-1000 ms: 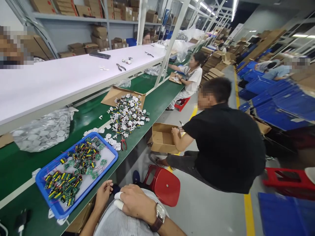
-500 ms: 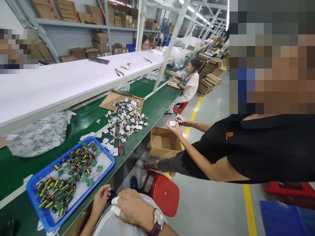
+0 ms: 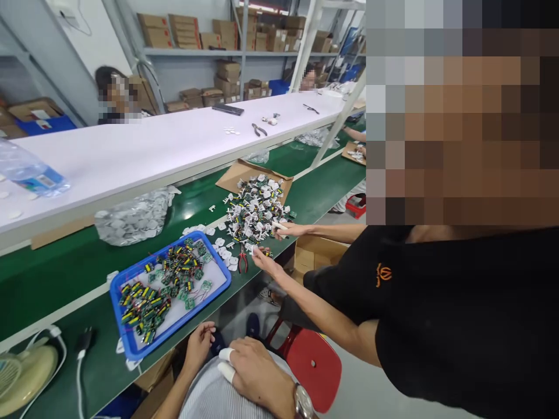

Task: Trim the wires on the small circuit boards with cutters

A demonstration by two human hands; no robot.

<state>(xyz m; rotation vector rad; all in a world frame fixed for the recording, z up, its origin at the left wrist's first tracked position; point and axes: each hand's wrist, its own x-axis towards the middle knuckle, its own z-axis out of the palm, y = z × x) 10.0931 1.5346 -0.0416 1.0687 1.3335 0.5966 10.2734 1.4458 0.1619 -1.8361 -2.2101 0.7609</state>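
My left hand [image 3: 198, 346] rests on my knee by the bench edge, fingers loosely apart and holding nothing. My right hand [image 3: 253, 372] lies flat on my striped trouser leg, with white finger cots on two fingertips and a watch on the wrist. A blue tray [image 3: 131, 349] of green and yellow circuit boards sits on the green belt [image 3: 65, 273] just above my left hand. Beyond the tray lies a pile of white plug parts and boards [image 3: 257, 209]. A co-worker in a black shirt reaches both hands [image 3: 267, 260] into that pile.
Red-handled pliers [image 3: 243, 263] lie beside the pile. A clear bag of white parts [image 3: 135, 215] sits further back under the white shelf [image 3: 174, 139]. A red stool [image 3: 314, 366] and a cardboard box [image 3: 314, 250] stand on the floor. A fan [image 3: 21, 378] is at the left.
The view has swung left. The co-worker has turned from the floor box and brought both hands onto the pile on the belt. My own hands stay on my lap.
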